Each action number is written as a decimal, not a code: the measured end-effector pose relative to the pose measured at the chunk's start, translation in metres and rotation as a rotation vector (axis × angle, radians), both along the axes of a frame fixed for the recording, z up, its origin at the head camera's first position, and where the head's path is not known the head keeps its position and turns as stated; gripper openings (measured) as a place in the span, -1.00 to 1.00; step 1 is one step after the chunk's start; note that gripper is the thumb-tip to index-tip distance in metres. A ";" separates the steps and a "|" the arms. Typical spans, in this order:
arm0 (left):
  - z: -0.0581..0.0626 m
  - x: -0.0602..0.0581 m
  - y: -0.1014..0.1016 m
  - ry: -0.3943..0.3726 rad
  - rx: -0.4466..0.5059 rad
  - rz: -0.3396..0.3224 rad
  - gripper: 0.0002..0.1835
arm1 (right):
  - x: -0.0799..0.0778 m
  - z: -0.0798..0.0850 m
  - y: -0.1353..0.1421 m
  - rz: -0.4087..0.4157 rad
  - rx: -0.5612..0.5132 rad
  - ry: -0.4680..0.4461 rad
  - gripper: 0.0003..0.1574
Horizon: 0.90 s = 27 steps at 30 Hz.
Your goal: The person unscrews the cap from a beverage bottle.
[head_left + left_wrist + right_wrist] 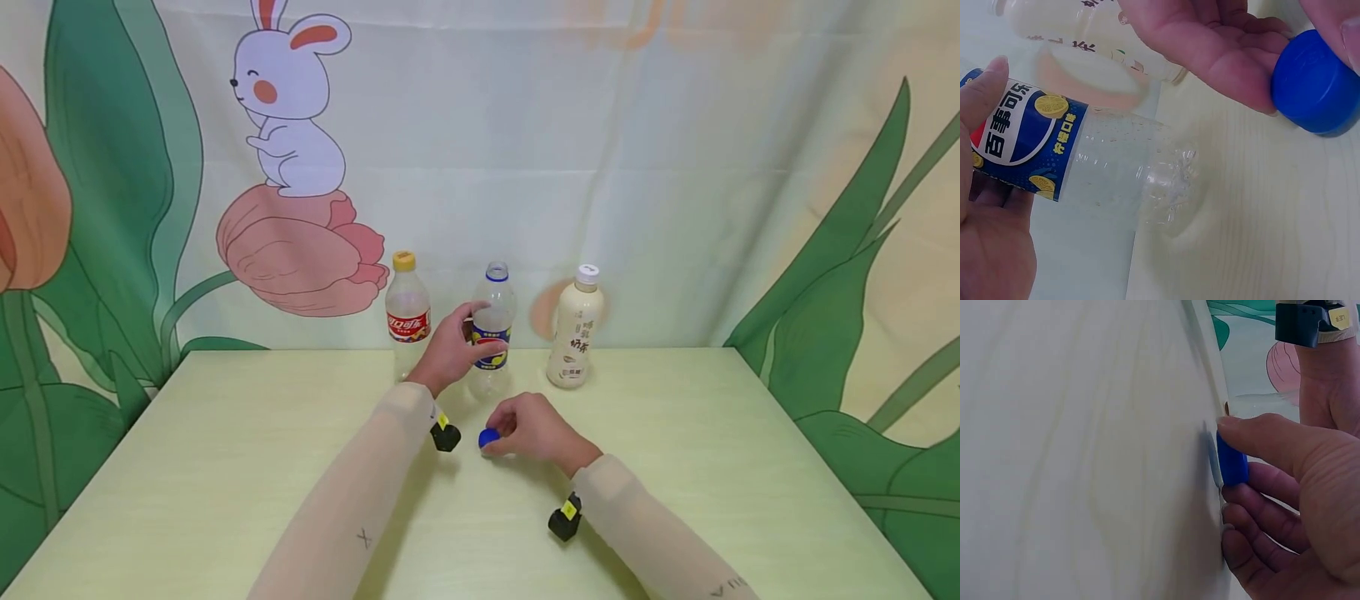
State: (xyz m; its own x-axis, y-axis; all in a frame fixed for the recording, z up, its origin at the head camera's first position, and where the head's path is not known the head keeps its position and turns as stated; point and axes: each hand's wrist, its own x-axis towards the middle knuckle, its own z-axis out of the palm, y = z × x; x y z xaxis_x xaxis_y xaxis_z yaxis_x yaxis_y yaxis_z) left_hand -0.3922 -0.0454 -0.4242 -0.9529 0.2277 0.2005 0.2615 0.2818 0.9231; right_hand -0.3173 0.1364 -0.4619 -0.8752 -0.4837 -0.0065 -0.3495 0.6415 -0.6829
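My left hand (448, 348) grips a clear plastic bottle (498, 305) around its blue label with lemon pictures. The bottle stands upright on the table with its mouth uncapped, and looks empty in the left wrist view, where its clear base (1125, 165) shows. Nearer to me, my right hand (538, 429) pinches a blue bottle cap (488, 437) between thumb and fingers, low over the table. The right wrist view has the cap (1232, 459) tilted on edge, close to the tabletop; whether it touches is hard to tell. Cap and bottle are apart.
Left of the held bottle stands a red-labelled bottle (408, 304) with a yellow cap, partly behind my left hand. A cream-coloured bottle (573, 333) with a white cap stands to the right. Behind the pale table (675, 450) hangs a printed curtain (675, 167).
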 end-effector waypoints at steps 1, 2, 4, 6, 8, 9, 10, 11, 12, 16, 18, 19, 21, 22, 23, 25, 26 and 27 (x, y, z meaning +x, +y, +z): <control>0.000 0.000 0.000 0.002 -0.001 0.004 -0.20 | 0.000 0.000 0.000 0.000 0.002 0.003 -0.64; 0.000 0.000 0.000 0.004 0.001 0.007 -0.20 | 0.000 0.000 -0.001 0.000 0.006 0.005 -0.64; 0.000 0.000 -0.001 0.006 0.010 0.012 -0.20 | 0.000 0.000 -0.002 -0.004 0.012 0.004 -0.64; 0.000 0.000 0.000 0.009 0.019 0.010 -0.20 | 0.000 0.000 -0.002 -0.006 0.017 0.004 -0.64; 0.000 0.000 0.000 0.004 0.025 0.007 -0.20 | 0.000 0.000 -0.003 -0.010 0.022 -0.001 -0.64; -0.001 -0.001 0.000 -0.001 0.026 0.010 -0.20 | -0.001 -0.001 -0.003 -0.011 0.022 -0.003 -0.64; -0.001 -0.001 0.000 -0.005 0.028 0.010 -0.20 | -0.001 -0.001 -0.004 -0.010 0.022 -0.003 -0.64; -0.001 -0.001 0.001 -0.008 0.026 0.012 -0.20 | -0.001 -0.002 -0.004 -0.008 0.022 -0.003 -0.64; -0.002 -0.001 0.001 -0.010 0.026 0.015 -0.20 | -0.002 -0.002 -0.004 -0.009 0.024 -0.005 -0.64; -0.002 -0.001 0.003 -0.011 0.022 0.020 -0.20 | -0.003 -0.004 -0.005 -0.008 0.027 -0.005 -0.64; -0.003 -0.001 0.004 -0.011 0.019 0.021 -0.19 | -0.003 -0.004 -0.005 -0.011 0.029 -0.007 -0.65; -0.003 -0.001 0.004 -0.010 0.018 0.022 -0.19 | -0.003 -0.004 -0.005 -0.011 0.028 -0.008 -0.65; -0.002 -0.001 0.005 -0.010 0.014 0.023 -0.18 | -0.003 -0.004 -0.005 -0.014 0.028 -0.011 -0.65; -0.002 -0.001 0.006 -0.010 0.011 0.025 -0.19 | -0.003 -0.004 -0.005 -0.013 0.028 -0.011 -0.64; -0.002 -0.001 0.006 -0.012 0.008 0.027 -0.19 | -0.003 -0.004 -0.005 -0.013 0.028 -0.011 -0.64; -0.001 -0.001 0.007 -0.015 0.001 0.031 -0.19 | -0.003 -0.004 -0.005 -0.014 0.030 -0.010 -0.63; -0.001 -0.001 0.007 -0.017 -0.003 0.032 -0.19 | -0.003 -0.004 -0.005 -0.015 0.033 -0.009 -0.63; -0.002 -0.001 0.007 -0.020 -0.007 0.033 -0.19 | -0.003 -0.003 -0.005 -0.016 0.035 -0.008 -0.63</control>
